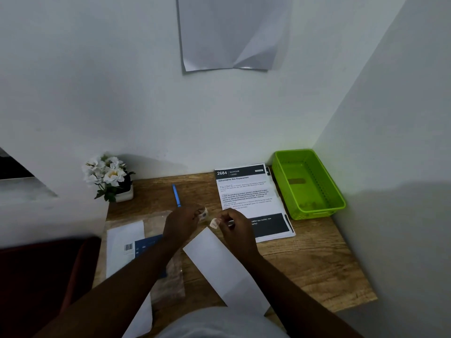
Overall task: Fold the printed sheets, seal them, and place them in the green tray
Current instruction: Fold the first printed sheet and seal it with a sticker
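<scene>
The green perforated plastic tray sits in the far right corner of the wooden desk, against both walls, with nothing in it. Just left of it lies the stack of printed sheets, its right edge nearly touching the tray. A folded white sheet lies diagonally on the desk, its near end overhanging the front edge. Bare wood stays open to the right of it. The left hand pinches a small roll of stickers. The right hand grips one small pale sticker between fingertips, above the folded sheet's far end.
</scene>
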